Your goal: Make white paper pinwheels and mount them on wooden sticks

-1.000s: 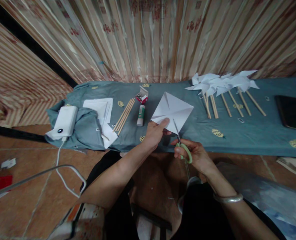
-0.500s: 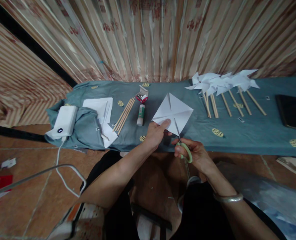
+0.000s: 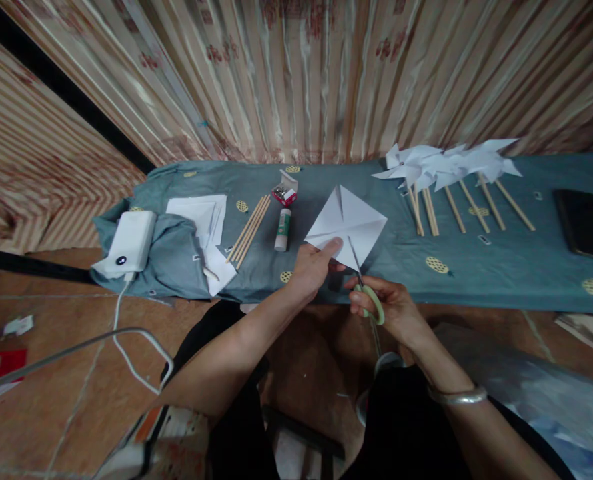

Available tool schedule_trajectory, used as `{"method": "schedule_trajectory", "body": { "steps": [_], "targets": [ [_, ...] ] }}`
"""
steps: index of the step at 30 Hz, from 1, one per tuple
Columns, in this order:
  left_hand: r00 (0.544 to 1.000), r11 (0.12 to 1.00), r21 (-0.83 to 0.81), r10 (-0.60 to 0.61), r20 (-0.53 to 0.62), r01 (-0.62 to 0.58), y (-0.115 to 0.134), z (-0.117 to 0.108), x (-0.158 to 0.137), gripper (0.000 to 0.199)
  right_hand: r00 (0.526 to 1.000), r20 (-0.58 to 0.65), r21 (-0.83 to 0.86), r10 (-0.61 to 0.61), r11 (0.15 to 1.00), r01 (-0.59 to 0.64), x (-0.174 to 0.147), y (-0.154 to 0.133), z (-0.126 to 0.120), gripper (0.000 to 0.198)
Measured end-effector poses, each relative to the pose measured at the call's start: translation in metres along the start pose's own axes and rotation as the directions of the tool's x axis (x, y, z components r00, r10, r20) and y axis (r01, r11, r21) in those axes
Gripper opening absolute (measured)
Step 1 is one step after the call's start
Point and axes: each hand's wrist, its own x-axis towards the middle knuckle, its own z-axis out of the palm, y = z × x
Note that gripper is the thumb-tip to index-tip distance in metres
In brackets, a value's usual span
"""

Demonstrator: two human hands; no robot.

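A white square of paper [image 3: 363, 223] is held out like a diamond, with slits running from its corners toward the middle. My left hand [image 3: 319, 265] pinches its near left edge, thumb on top. In my right hand [image 3: 389, 303] are scissors with light green handles [image 3: 375, 305]. Their blades lie at the paper's near corner, pointing toward its centre. A glue stick [image 3: 283, 230] stands left of the paper, and behind it sits a small red box of metal pins [image 3: 285, 193] with its lid up.
Several wooden sticks [image 3: 249, 230] lie left of the glue stick, beside white paper sheets [image 3: 196, 212]. A white power bank [image 3: 132, 241] with a cable sits at the left end. White paper pinwheels [image 3: 449, 167] on sticks lie at right, near a black phone [image 3: 583, 223].
My hands, the paper and the scissors look nearly the same as before. Only a very slight shift of the view shows.
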Motion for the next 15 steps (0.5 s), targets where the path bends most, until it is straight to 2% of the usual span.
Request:
{"method": "schedule_trajectory", "body": {
  "steps": [15],
  "targets": [
    [1.0, 1.0, 0.022, -0.012, -0.01, 0.013, -0.0064, -0.0017, 0.0031, 0.016, 0.999, -0.031, 0.01, 0.024, 1.0, -0.023, 0.0001, 0.001, -0.0013, 0.041]
  ]
}}
